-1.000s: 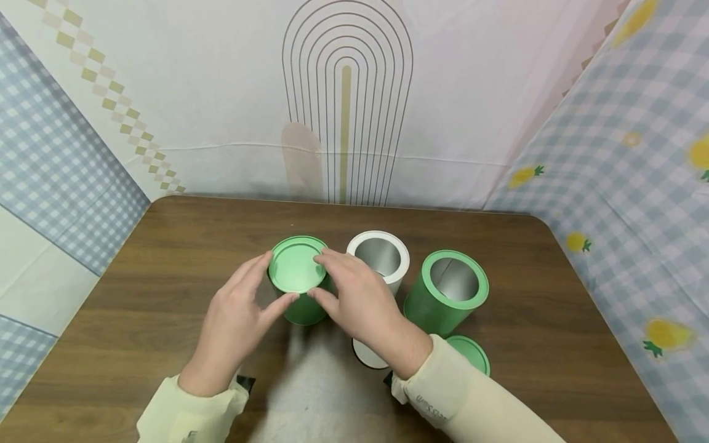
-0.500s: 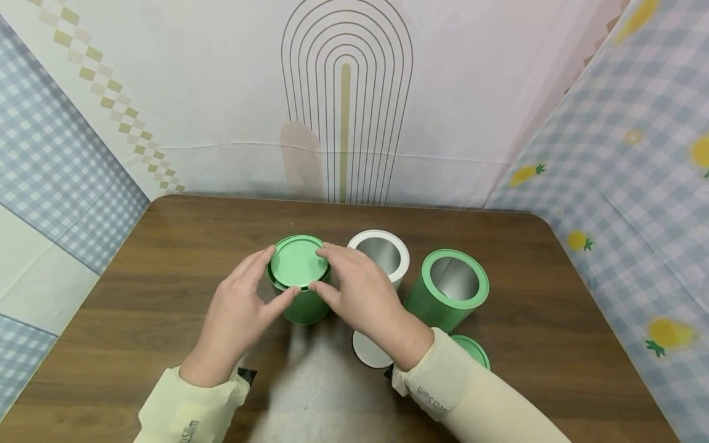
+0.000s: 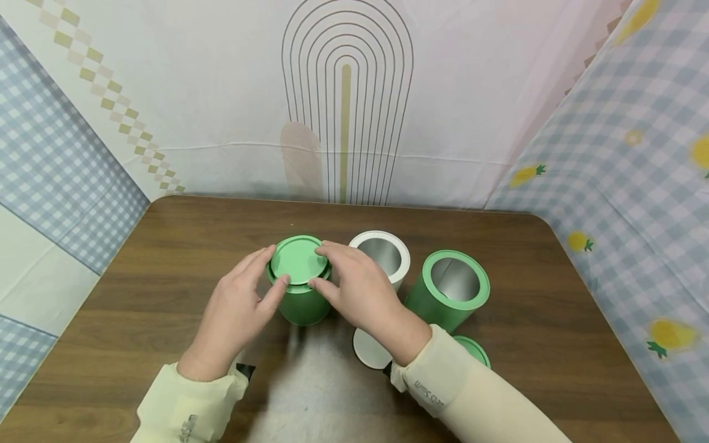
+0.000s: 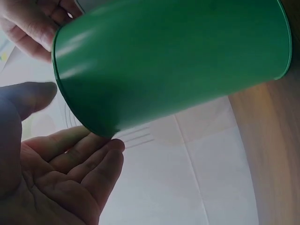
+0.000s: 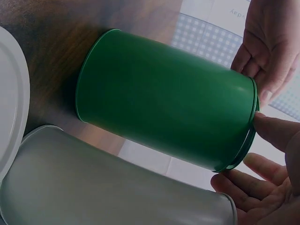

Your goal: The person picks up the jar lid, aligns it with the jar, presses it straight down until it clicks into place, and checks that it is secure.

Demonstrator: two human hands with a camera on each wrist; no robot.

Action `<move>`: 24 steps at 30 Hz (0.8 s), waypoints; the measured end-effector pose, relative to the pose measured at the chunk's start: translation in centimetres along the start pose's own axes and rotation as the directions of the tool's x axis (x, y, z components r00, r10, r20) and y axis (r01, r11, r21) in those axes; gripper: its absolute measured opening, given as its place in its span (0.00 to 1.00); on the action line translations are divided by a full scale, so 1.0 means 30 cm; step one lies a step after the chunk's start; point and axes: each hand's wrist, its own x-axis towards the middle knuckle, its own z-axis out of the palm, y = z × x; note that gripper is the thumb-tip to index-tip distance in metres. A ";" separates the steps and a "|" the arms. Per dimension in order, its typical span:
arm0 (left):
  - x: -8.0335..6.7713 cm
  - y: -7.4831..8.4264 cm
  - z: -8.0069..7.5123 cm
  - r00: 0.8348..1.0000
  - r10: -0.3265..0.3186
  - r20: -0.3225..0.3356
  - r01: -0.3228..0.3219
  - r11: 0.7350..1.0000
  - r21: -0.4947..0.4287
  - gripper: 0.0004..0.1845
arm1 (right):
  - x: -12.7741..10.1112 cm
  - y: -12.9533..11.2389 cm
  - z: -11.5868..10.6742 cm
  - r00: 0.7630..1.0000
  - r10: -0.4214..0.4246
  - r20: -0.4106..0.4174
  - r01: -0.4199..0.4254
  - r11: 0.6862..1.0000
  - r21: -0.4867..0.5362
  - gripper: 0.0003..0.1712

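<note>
A green can (image 3: pixel 304 307) stands upright on the left of the row, with a green lid (image 3: pixel 299 261) at its mouth. The lid sits a little off the can's rim, and a thin gap shows beside it in the right wrist view. My left hand (image 3: pixel 235 314) holds the lid's left edge, fingers behind and thumb in front. From the other side my right hand (image 3: pixel 362 295) grips the lid's right edge between fingers and thumb. In the left wrist view the can's wall (image 4: pixel 173 56) hides the lid's top.
An uncovered white can (image 3: pixel 401 271) stands close by my right hand. Right of it is an uncovered green can (image 3: pixel 437 314). A round white lid (image 3: pixel 370 349) and another green lid (image 3: pixel 473 351) lie in front on the wooden table (image 3: pixel 194 234). Cloth hangs behind and at both sides.
The lid has shifted slightly away from me and up off the can's near rim, showing a gap there. My left thumb has moved up and left along its front edge.
</note>
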 end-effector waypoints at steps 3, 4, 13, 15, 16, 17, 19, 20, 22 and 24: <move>0.003 -0.006 -0.003 1.000 -0.006 0.001 0.006 1.000 -0.002 0.26 | 0.003 0.003 0.004 1.000 0.005 -0.002 -0.005 1.000 0.015 0.28; 0.004 -0.007 -0.004 1.000 -0.009 0.002 0.009 1.000 0.002 0.27 | 0.003 0.004 0.006 1.000 0.006 -0.002 -0.006 1.000 0.017 0.27; 0.009 -0.005 -0.013 0.999 -0.040 0.025 0.039 0.999 0.020 0.27 | 0.003 0.005 0.008 1.000 0.003 0.009 -0.003 0.999 0.041 0.25; 0.009 -0.003 -0.014 0.999 -0.045 0.029 0.044 0.999 0.025 0.28 | 0.003 0.006 0.008 1.000 -0.002 0.007 0.002 0.999 0.043 0.25; 0.009 -0.002 -0.014 0.998 -0.049 0.030 0.048 0.998 0.027 0.28 | 0.003 0.007 0.008 1.000 -0.005 0.006 0.005 0.999 0.044 0.24; 0.009 -0.002 -0.014 0.998 -0.053 0.030 0.052 0.998 0.028 0.28 | 0.004 0.007 0.008 1.000 -0.008 0.004 0.008 0.999 0.044 0.24; 0.008 -0.002 -0.013 0.998 -0.062 0.031 0.061 0.998 0.026 0.29 | 0.004 0.008 0.009 1.000 -0.013 -0.002 0.013 0.999 0.038 0.24; 0.008 -0.002 -0.011 0.998 -0.063 0.029 0.062 0.998 0.024 0.29 | 0.004 0.008 0.009 1.000 -0.014 -0.006 0.014 0.999 0.035 0.23; 0.008 -0.002 -0.009 0.998 -0.064 0.025 0.063 0.998 0.016 0.29 | 0.004 0.009 0.010 1.000 -0.015 -0.011 0.015 0.999 0.028 0.23; 0.009 -0.002 -0.008 0.998 -0.058 0.023 0.058 0.998 0.006 0.29 | 0.003 0.011 0.012 1.000 -0.015 -0.017 0.015 1.000 0.021 0.23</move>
